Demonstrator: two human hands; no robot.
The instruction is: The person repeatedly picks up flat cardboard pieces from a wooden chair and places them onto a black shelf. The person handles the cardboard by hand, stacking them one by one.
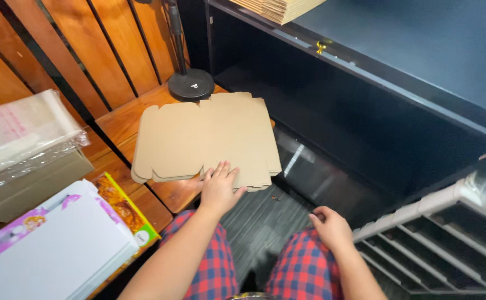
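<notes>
A stack of flat, unfolded brown cardboard box blanks [209,139] lies on a low wooden slatted bench [123,125]. My left hand [219,186] rests flat on the near edge of the stack, fingers spread. My right hand [332,225] sits loosely curled on my right knee, holding nothing. Both legs wear red and blue plaid fabric.
A black round lamp base [191,84] stands behind the stack. Clear plastic bags [23,130] on a box and colourful printed packages [59,239] lie at left. A dark cabinet [398,72] with more cardboard [279,8] on top fills the right. A grey slotted rack [448,233] is at lower right.
</notes>
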